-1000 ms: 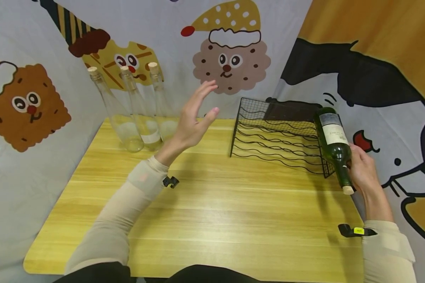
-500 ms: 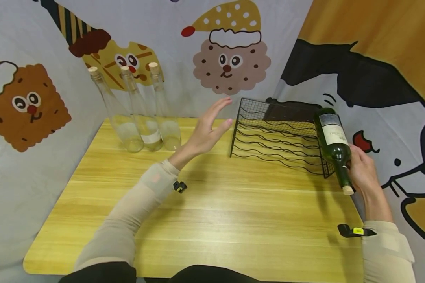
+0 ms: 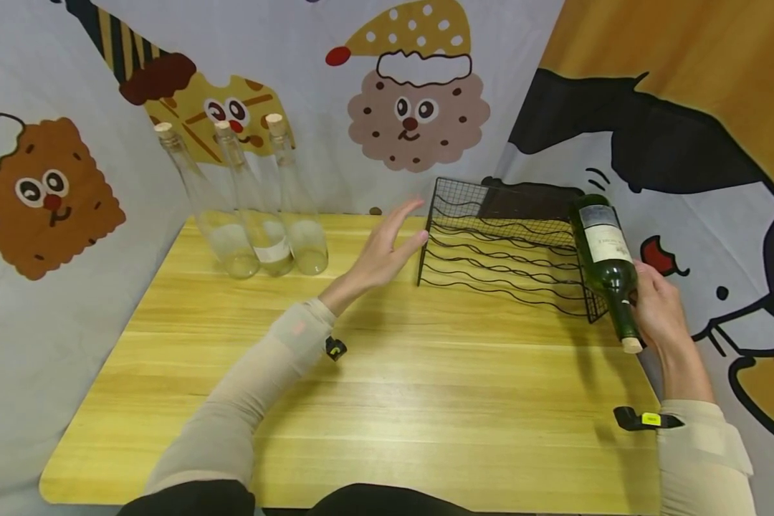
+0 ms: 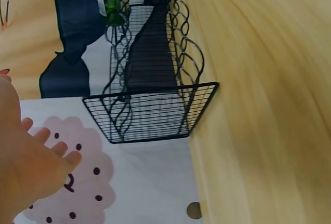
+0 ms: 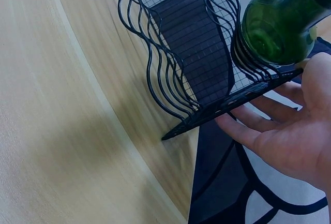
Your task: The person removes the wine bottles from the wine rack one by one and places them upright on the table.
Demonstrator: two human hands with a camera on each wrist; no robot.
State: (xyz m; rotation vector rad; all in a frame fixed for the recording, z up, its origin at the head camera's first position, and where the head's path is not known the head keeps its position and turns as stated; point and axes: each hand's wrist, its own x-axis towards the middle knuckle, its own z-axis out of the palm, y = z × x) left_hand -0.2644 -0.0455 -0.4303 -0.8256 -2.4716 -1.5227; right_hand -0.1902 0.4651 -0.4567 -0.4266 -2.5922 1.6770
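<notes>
A black wire wine rack (image 3: 503,269) stands at the back right of the table. Across the right end of its upper level lies a green wine bottle (image 3: 606,247), its corked neck pointing toward me. My right hand (image 3: 663,304) is at that end, fingers (image 5: 245,131) extended along the outer side panel and thumb close below the bottle in the right wrist view. My left hand (image 3: 380,256) hovers near the rack's left end, thumb and fingers spread, holding nothing. In the left wrist view, its fingertips (image 4: 72,158) are apart from the mesh side panel.
Three clear glass bottles (image 3: 271,240) with cork stoppers stand upright at the back left. The wooden table (image 3: 426,408) meets a cartoon-print cloth (image 3: 322,93) behind and at both sides. The rack's right end is near the table's right edge.
My left hand has moved right and down, from in front of the clear bottles to the rack's left end. My right hand, the rack and the green bottle have stayed put.
</notes>
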